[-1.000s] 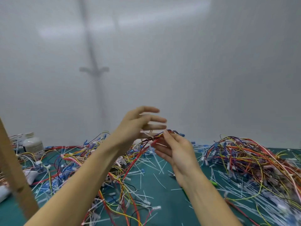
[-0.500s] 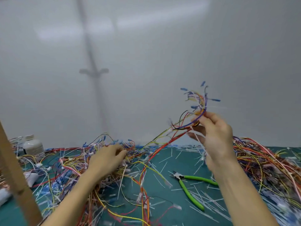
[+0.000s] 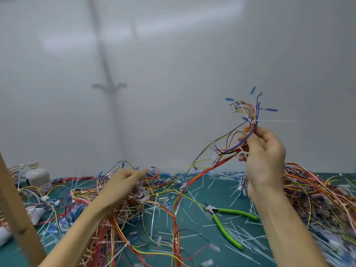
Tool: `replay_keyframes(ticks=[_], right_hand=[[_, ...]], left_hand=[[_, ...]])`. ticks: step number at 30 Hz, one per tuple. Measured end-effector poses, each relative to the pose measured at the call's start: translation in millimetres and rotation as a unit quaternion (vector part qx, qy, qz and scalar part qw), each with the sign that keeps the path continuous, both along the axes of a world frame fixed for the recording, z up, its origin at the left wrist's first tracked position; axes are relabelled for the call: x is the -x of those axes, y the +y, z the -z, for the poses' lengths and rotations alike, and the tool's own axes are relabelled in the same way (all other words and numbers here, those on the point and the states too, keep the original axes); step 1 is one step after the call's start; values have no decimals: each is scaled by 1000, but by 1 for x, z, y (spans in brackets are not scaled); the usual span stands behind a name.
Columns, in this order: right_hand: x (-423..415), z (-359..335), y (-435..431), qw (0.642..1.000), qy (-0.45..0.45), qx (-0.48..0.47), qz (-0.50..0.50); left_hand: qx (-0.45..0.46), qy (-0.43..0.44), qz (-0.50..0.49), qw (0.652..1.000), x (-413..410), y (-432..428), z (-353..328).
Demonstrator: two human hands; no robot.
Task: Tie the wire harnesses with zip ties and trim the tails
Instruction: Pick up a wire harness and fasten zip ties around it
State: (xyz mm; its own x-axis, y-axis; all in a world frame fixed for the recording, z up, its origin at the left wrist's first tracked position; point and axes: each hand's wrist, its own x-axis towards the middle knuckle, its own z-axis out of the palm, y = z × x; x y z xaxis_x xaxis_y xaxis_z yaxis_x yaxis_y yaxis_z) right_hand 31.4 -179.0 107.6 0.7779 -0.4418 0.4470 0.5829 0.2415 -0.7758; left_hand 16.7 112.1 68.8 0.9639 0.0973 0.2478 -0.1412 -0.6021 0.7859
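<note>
Two bare hands work over a teal surface strewn with loose wires. Green-handled cutters lie flat on it, handles splayed apart, and serve as the reference point.

Above the cutters and slightly to their right, the right hand is raised well clear of the surface. Its thumb and fingers are curled round a wire harness, a bunch of purple, yellow, red and black wires. Blue and white connector ends fan out above the fingers. A thin white zip tie tail juts sideways from the bunch. Red and yellow strands trail from the grip down to the surface, left of the cutters.

Far left of the cutters, the left hand hangs low over a tangled heap of wires, fingers stretched out and relaxed. It is blurred, so contact with the heap cannot be told.

Right of the cutters lies a second heap of wires. Short white cut tails litter the surface all around the cutters. Well beyond the left heap stand a white bottle and a slanting wooden post.
</note>
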Motion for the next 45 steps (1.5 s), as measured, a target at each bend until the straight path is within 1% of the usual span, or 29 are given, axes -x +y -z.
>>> replay_keyframes(ticks=[2, 3, 4, 5, 7, 8, 10, 11, 14, 16, 18, 20, 21, 22, 23, 24, 25, 26, 27, 28, 29, 30, 34, 37, 39, 40, 41, 43, 45], right_hand=[[-1, -1, -2, 1000, -12, -2, 13], [-1, -1, -3, 1000, -18, -2, 21], [-1, -2, -3, 999, -24, -2, 28], [-1, -2, -4, 999, -29, -4, 33], [0, -2, -2, 998, -41, -6, 36], [0, -2, -1, 998, -46, -5, 38], [1, -2, -2, 998, -52, -2, 43], [1, -2, -2, 998, -52, 1, 43], [0, -2, -7, 998, -46, 15, 38], [-1, -2, -10, 998, -42, 21, 43], [-3, -2, -10, 997, -46, 32, 53], [-3, 0, -7, 996, -52, 51, 57], [-3, 0, -5, 995, -53, 63, 58], [-3, 0, -2, 994, -55, 74, 60], [-2, 0, -1, 993, -57, 81, 64], [-1, -1, -1, 992, -60, 84, 70], [0, -2, -4, 991, -64, 82, 79], [0, -3, -7, 991, -68, 77, 89], [0, -4, -11, 990, -72, 69, 99], [0, -6, -15, 989, -76, 62, 108], [0, -6, -18, 989, -78, 56, 113], [-1, -6, -20, 989, -78, 52, 116], [-1, -8, -22, 987, -86, 48, 130], [0, -10, -23, 982, -103, 60, 144], [1, -11, -26, 980, -105, 68, 153], [1, -11, -28, 979, -103, 70, 158], [0, -11, -31, 979, -101, 69, 165], [-1, -11, -36, 978, -96, 64, 174], [-3, -9, -36, 979, -87, 67, 174]], left_hand=[[-30, 44, 73, 996, 4, 3, -8], [-60, 73, 102, 990, 8, 1, -13], [-97, 101, 126, 982, 10, -1, -17], [-161, 115, 135, 971, 11, -6, -20], [-295, 97, 140, 940, 10, -21, -21], [-337, 76, 145, 927, 9, -30, -22], [-373, 38, 136, 917, 9, -43, -22], [-363, 31, 135, 922, 9, -45, -25], [-244, 48, 176, 952, 10, -44, -35], [-194, 41, 183, 963, 13, -47, -40], [-131, -14, 166, 977, 12, -54, -41], [-15, -77, 150, 986, 11, -62, -44], [20, -91, 147, 985, 10, -65, -47], [19, -91, 149, 984, 10, -67, -49], [-44, -79, 146, 985, 9, -68, -50], [-154, -44, 138, 977, 8, -67, -50], [-273, 9, 133, 953, 7, -65, -48], [-362, 74, 136, 919, 6, -62, -44], [-399, 139, 148, 894, 5, -58, -40], [-396, 190, 161, 884, 4, -54, -36], [-383, 220, 173, 880, 3, -52, -31], [-379, 229, 179, 879, 3, -51, -25], [-431, 175, 173, 868, -8, -64, 4], [-379, 180, 198, 886, -14, -71, 21], [-350, 206, 174, 897, -16, -65, 29], [-356, 215, 145, 898, -18, -59, 33], [-384, 219, 105, 891, -20, -53, 36], [-466, 222, 17, 856, -22, -42, 42], [-518, 236, -33, 822, -20, -36, 46]])
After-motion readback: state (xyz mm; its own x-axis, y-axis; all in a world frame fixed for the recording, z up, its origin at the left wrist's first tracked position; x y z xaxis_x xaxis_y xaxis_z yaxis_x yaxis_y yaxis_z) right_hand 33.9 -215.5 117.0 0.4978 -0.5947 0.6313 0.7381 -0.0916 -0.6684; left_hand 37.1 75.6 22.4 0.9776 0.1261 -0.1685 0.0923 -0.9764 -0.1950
